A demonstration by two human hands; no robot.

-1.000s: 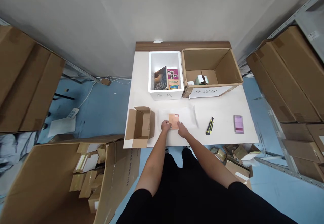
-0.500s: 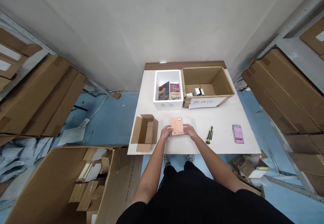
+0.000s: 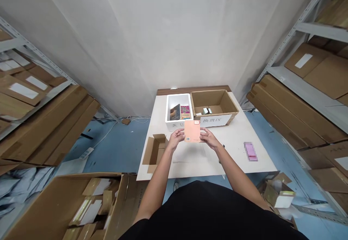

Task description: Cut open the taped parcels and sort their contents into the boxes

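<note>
A peach-coloured book (image 3: 192, 131), with a barcode and a small red-outlined label on the side that shows, is held up over the table. My left hand (image 3: 177, 138) pinches its left edge; my right hand (image 3: 208, 137) grips its right edge. Just behind it stands a white foam box (image 3: 170, 126) with a dark book (image 3: 175, 112) and a pink-and-yellow book (image 3: 185, 112) in it. Beside that is a cardboard box (image 3: 230, 106) with a paper sign and a small pale item (image 3: 207, 111) inside. An open carton (image 3: 156, 153) lies left of my left hand.
On the white table (image 3: 187, 165), a pixelated pink object (image 3: 250, 151) lies at right; the box cutter is mostly hidden behind my right arm. A large carton (image 3: 123, 193) of parcels stands at lower left. Shelves with cardboard boxes (image 3: 288, 115) flank both sides.
Both hands have raised the book off the table towards me, and it looks larger. The view has tilted upward. My right arm now covers most of the box cutter.
</note>
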